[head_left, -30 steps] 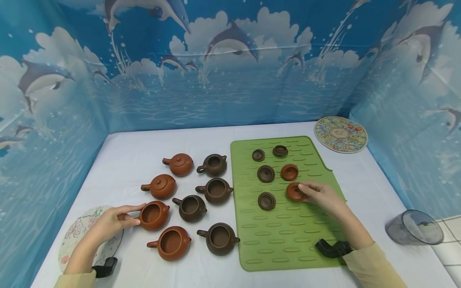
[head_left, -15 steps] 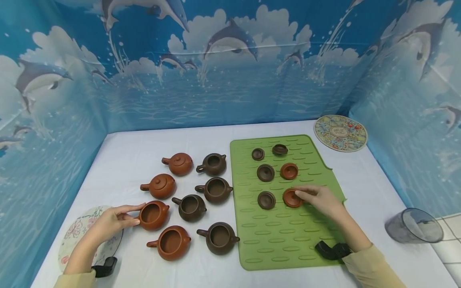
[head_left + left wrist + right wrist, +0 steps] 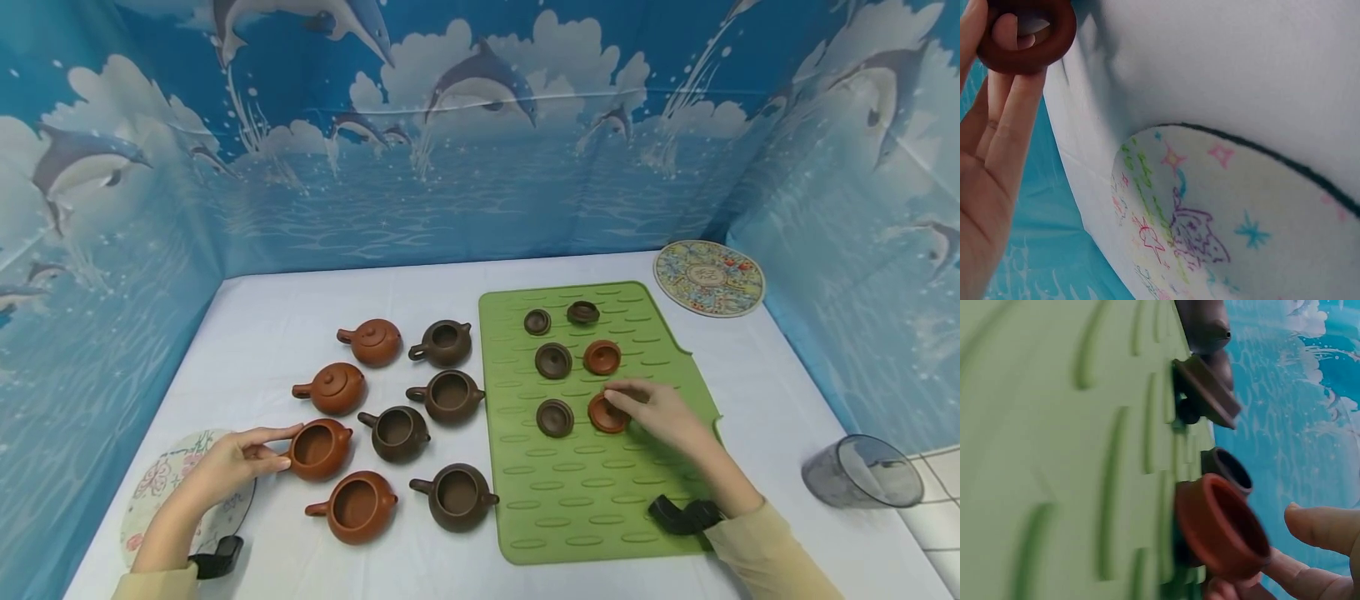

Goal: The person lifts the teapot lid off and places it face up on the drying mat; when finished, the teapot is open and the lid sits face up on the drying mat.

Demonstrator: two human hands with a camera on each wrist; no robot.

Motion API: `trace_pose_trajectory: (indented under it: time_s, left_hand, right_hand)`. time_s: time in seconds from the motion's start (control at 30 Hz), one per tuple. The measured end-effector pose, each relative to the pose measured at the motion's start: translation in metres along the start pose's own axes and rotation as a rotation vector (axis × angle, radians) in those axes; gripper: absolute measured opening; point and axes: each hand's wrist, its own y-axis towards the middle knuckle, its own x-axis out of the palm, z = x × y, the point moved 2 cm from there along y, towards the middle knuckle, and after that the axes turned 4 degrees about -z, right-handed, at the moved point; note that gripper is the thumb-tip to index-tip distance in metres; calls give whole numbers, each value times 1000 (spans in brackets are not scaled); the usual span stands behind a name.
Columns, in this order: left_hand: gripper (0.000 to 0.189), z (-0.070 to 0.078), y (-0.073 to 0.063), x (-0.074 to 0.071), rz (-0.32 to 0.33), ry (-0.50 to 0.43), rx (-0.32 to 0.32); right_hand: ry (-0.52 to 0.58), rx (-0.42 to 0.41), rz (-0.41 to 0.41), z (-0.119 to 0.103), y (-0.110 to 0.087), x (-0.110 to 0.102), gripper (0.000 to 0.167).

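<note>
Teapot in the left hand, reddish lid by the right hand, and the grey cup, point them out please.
Teapot [image 3: 317, 447], head view, inside its open mouth.
Reddish lid [image 3: 605, 416], head view, its upward-facing middle.
Grey cup [image 3: 827, 477], head view, its side wall.

The right hand [image 3: 654, 412] has drawn a red lid [image 3: 606, 417] slightly nearer.

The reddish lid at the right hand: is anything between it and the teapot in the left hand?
Yes: straight from the reddish lid to the held teapot lie a dark lid on the green mat and a dark, open teapot. Lifting over both probably avoids them.
</note>
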Motion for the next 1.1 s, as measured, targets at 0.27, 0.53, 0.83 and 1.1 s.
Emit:
trace_pose_trajectory:
  time_s: [0.27,0.53,0.83,1.1]
  left_hand:
    - [48,13,4,-13,32,57,77]
    - [51,31,38,-30,92,96,109]
    - [67,33,74,-31,-2,138,98]
    - [74,38,84,-23,-40,170,98]
  right_hand:
    - [-8,-142,11,-41,13,-5,45]
    - [87,-285,-113,-118,54,27,38]
    - [182,-389,-277,-202,107,94,29]
    - [124,-392,-357,-242,138,144,31]
